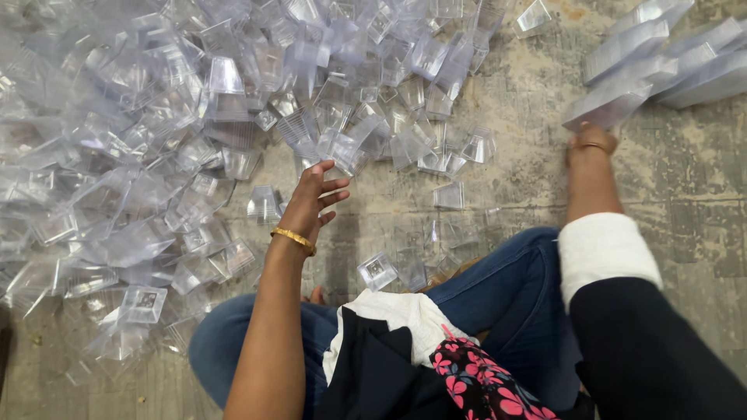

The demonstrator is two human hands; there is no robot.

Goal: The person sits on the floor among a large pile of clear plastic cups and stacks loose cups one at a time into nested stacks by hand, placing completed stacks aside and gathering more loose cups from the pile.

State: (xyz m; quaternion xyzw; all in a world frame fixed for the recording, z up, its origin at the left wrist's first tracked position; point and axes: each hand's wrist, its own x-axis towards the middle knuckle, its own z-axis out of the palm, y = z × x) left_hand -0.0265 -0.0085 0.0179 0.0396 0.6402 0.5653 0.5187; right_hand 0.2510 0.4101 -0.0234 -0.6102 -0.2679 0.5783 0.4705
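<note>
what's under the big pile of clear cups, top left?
Bare worn concrete floor shows around the pile of clear plastic cups and through gaps at its edge. Beneath the dense middle, overlapping cups hide whatever lies there. The left hand hovers open at the edge.

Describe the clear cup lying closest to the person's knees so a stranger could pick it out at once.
Start at the big heap of clear plastic cups on the floor, then drop to the blue-jeaned knees. Just above them, right of the left hand, one cup lies alone. Unlike its piled neighbours, its square base faces upward.
</note>
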